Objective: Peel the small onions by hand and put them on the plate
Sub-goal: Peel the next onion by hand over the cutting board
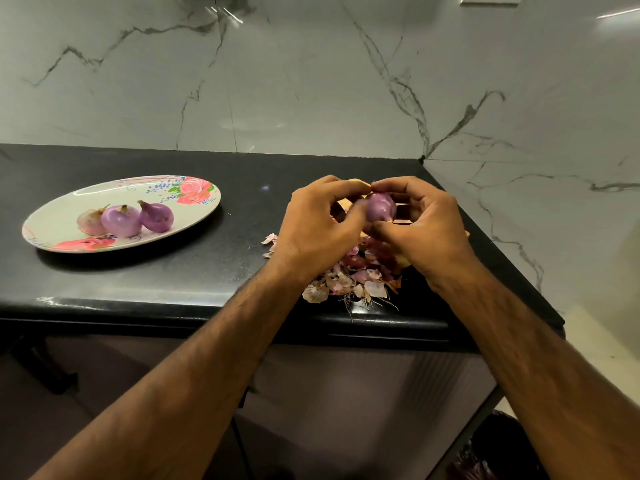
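Loose skins [349, 282] heap at the black counter's [138, 282] near edge. Just above them, left hand [313, 230] and right hand [420, 226] both curl their fingers round one purple onion [380, 206], gripping it between them. Farther left, three peeled onions [126, 220] sit touching on the floral plate [52, 220].

both hands [320, 220] pinching onion [380, 206], 3 onions [122, 220] plated

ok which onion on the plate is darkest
The rightmost onion on the plate: deep purple, while the middle onion is lilac and the left onion pinkish.
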